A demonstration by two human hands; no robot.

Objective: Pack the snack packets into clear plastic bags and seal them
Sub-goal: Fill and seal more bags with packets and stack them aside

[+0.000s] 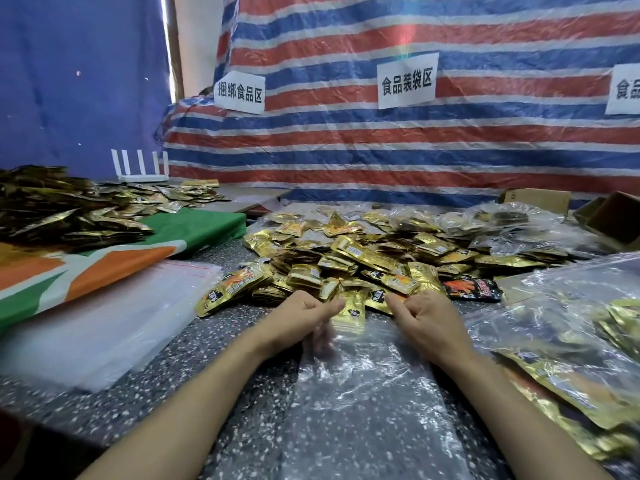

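Head view: near the front edge of the speckled tabletop, a clear bag lying flat, mouth turned toward the loose pile of snack packets; left hand curled on the left corner of that mouth, fingers blurred behind the plastic, pinching it open as far as can be judged; right hand curled at the right corner, apart from the left with the mouth between; whether pinching plastic or packet, cannot tell; one gold packet lying between the two thumbs, lower end seemingly just inside the mouth, and apparently the only one in; rest of the bag flat and see-through, so filling barely begun and sealing not yet due. Done so far, by the look of it: filled bags heaped at the right edge, more at the back right; whether sealed, too unclear to tell. Left to do: the large loose pile just beyond the hands; a second heap on the green and orange cloth at the left; a stack of empty bags beside the left forearm; probably much more ahead than behind.
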